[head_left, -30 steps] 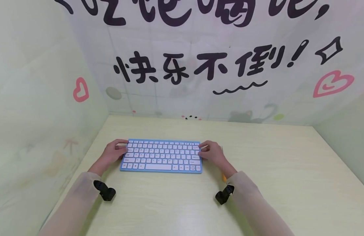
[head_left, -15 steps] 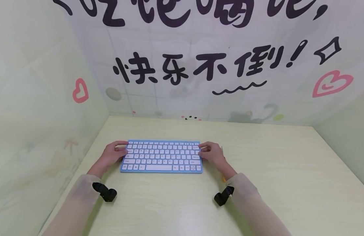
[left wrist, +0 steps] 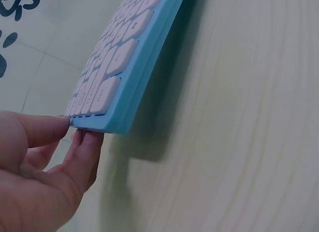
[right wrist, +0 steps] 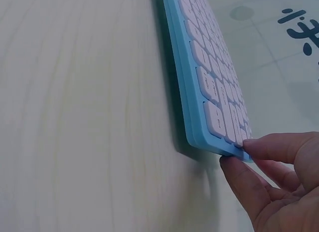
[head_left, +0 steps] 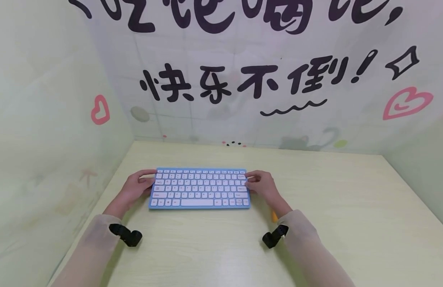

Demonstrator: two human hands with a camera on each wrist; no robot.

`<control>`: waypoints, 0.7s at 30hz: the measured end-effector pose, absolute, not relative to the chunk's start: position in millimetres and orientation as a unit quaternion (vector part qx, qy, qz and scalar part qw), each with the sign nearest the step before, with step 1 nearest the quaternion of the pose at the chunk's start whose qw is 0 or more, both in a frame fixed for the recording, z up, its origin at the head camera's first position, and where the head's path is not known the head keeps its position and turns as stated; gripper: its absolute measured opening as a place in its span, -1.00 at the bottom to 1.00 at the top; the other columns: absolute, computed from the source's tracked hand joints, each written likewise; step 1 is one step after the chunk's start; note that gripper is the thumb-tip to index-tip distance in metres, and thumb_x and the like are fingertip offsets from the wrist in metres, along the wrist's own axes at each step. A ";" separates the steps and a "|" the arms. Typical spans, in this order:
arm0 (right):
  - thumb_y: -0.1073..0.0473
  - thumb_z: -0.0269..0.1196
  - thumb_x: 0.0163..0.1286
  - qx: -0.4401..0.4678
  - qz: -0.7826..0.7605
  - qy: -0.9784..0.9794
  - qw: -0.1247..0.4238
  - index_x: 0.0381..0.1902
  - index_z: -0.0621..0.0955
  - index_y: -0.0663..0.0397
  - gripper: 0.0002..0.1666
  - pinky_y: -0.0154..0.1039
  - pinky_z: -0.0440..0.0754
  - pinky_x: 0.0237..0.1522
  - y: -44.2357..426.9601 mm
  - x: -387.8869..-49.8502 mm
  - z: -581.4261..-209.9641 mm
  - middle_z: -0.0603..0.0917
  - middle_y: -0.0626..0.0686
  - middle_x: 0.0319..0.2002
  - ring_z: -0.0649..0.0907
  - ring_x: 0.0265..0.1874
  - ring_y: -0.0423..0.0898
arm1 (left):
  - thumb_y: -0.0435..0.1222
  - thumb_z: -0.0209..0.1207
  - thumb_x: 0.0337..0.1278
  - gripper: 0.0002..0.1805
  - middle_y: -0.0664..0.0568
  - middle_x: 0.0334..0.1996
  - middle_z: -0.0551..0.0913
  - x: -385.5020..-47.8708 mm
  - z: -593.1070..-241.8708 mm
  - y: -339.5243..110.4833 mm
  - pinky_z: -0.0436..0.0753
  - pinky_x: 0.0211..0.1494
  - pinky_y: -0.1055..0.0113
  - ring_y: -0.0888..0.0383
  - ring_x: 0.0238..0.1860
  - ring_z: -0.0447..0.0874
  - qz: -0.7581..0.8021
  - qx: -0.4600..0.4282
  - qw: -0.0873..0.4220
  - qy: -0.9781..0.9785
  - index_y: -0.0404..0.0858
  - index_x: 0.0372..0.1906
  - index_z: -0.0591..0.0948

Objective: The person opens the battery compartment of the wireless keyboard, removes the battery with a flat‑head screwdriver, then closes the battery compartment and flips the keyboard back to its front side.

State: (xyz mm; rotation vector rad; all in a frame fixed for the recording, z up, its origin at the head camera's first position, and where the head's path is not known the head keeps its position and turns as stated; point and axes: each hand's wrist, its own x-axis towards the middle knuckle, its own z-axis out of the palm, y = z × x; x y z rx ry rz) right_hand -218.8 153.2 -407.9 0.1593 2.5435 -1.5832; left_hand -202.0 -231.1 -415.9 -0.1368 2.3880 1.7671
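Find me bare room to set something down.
Widest: table between right sleeve and right wall. Another: right sleeve to left sleeve, nearer than the keyboard. Crowded: around the left hand, the right hand, and a partly hidden orange object.

Support surf.: tbl. (head_left: pixel 207 247), pale cream-yellow, w/ fine wood-grain lines, clearest in both wrist views. Rear edge: straight, L-to-R across head view. Side edges: spread apart toward the front; surf. continues to lower edge of view. Finish: slight sheen, w/ brighter reflected-light patch (head_left: pixel 228 263) near front ctr. Shadows (left wrist: pixel 154 137): dark, soft-edged, cast on surf. in both wrist views. Item on tbl.: 1x orange obj. (head_left: pixel 274 216), R of ctr., partly hidden by right forearm (head_left: pixel 282 207); visible portion too small to ID.
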 end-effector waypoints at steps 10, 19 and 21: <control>0.43 0.26 0.15 0.051 -0.522 0.848 0.079 -0.04 0.58 0.25 -0.64 -0.25 0.63 -0.35 158.0 -220.6 -397.1 0.60 0.19 -0.25 0.59 -0.36 -0.01 | -0.28 -0.04 0.33 -0.51 -0.32 0.08 0.42 -196.6 -408.1 -226.1 0.58 -0.14 0.37 0.26 -0.22 0.58 0.631 -0.035 0.072 0.772 -0.29 0.31 0.23; 0.42 0.24 0.18 0.037 -0.524 0.847 0.080 -0.01 0.57 0.26 -0.63 -0.22 0.64 -0.32 164.6 -218.5 -386.0 0.60 0.21 -0.23 0.60 -0.35 0.00 | -0.23 -0.05 0.33 -0.46 -0.24 0.07 0.40 -194.7 -399.3 -225.4 0.59 -0.11 0.29 0.17 -0.19 0.59 0.653 -0.005 0.090 0.752 -0.19 0.35 0.16; 0.42 0.24 0.18 0.037 -0.528 0.845 0.078 -0.01 0.57 0.26 -0.63 -0.21 0.64 -0.32 165.0 -218.4 -383.9 0.60 0.21 -0.23 0.60 -0.35 -0.01 | -0.23 -0.04 0.33 -0.46 -0.21 0.07 0.42 -194.4 -398.2 -226.3 0.59 -0.11 0.26 0.16 -0.18 0.60 0.663 0.000 0.097 0.742 -0.16 0.36 0.17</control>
